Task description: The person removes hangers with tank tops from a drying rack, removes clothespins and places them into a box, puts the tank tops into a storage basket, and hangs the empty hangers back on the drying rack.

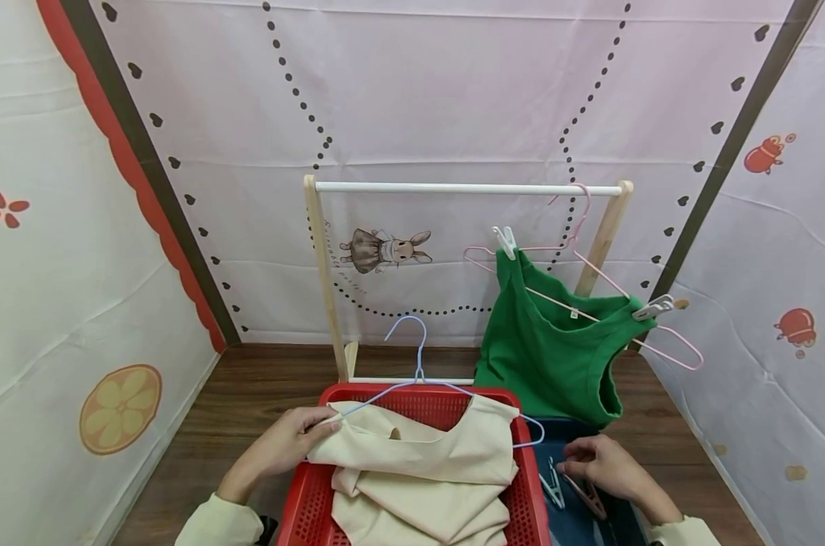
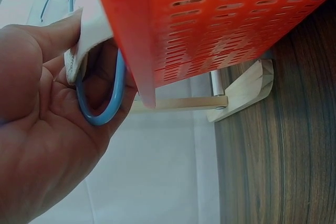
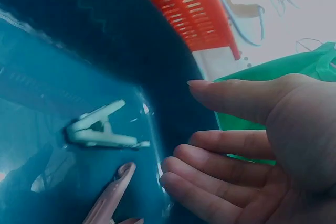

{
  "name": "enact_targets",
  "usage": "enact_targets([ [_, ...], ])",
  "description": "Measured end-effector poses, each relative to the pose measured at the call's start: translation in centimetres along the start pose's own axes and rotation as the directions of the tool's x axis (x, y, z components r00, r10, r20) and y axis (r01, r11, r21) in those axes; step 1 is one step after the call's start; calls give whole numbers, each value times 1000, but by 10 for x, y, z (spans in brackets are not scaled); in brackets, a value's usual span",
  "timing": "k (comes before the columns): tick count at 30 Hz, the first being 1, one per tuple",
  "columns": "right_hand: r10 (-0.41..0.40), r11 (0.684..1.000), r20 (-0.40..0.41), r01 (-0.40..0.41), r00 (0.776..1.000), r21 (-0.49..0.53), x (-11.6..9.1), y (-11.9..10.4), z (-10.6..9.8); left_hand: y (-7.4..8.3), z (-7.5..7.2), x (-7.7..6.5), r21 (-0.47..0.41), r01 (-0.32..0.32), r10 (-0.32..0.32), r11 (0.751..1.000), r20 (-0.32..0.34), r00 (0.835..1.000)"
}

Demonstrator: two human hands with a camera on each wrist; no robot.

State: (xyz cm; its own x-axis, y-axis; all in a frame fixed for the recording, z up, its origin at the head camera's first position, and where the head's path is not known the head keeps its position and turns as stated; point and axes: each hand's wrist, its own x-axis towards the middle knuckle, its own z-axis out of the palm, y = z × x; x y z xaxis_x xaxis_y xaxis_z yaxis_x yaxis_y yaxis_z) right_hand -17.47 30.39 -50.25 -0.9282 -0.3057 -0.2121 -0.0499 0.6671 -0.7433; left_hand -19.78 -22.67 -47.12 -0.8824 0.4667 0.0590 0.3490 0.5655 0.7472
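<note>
A cream garment (image 1: 419, 462) lies over the red basket (image 1: 537, 500), with a light blue hanger (image 1: 420, 364) set in its shoulders. My left hand (image 1: 283, 444) pinches the garment's left shoulder together with the hanger's end; the left wrist view shows the blue loop of the hanger (image 2: 97, 120) against the fingers. Over the dark blue bin (image 1: 556, 431), my right hand (image 1: 610, 466) is held with thumb and fingers apart and nothing between them. Below it in the bin lie a pale green clothespin (image 3: 107, 139) and a pink clothespin (image 3: 111, 195).
Behind the basket stands a rack with a white bar (image 1: 447, 188) and wooden posts. On its right, a green top (image 1: 549, 341) hangs from a pink hanger (image 1: 585, 216), held by two white clips (image 1: 506, 241). Patterned cloth walls (image 1: 447, 91) enclose the wooden table (image 1: 208, 425).
</note>
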Motion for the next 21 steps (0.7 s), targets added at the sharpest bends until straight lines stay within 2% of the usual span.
enact_targets([
  [4,8,999,-72,-11,997,-34,2,-11,0,0,0,0,-1,10,-10,1000,1,1000],
  [8,-17,998,-174,5,985,-68,3,-27,0,0,0,-1,5,7,-7,1000,-8,1000],
  [13,-64,995,-282,39,957,-92,6,-45,0,-1,1,-2,-1,10,-10,1000,-15,1000],
  [18,-150,986,-378,110,914,-126,15,-62,3,0,1,-3,4,9,-9,1000,-18,1000],
  [21,-197,979,-401,157,895,-133,22,-71,6,0,1,-4,6,12,-12,1000,-18,1000],
])
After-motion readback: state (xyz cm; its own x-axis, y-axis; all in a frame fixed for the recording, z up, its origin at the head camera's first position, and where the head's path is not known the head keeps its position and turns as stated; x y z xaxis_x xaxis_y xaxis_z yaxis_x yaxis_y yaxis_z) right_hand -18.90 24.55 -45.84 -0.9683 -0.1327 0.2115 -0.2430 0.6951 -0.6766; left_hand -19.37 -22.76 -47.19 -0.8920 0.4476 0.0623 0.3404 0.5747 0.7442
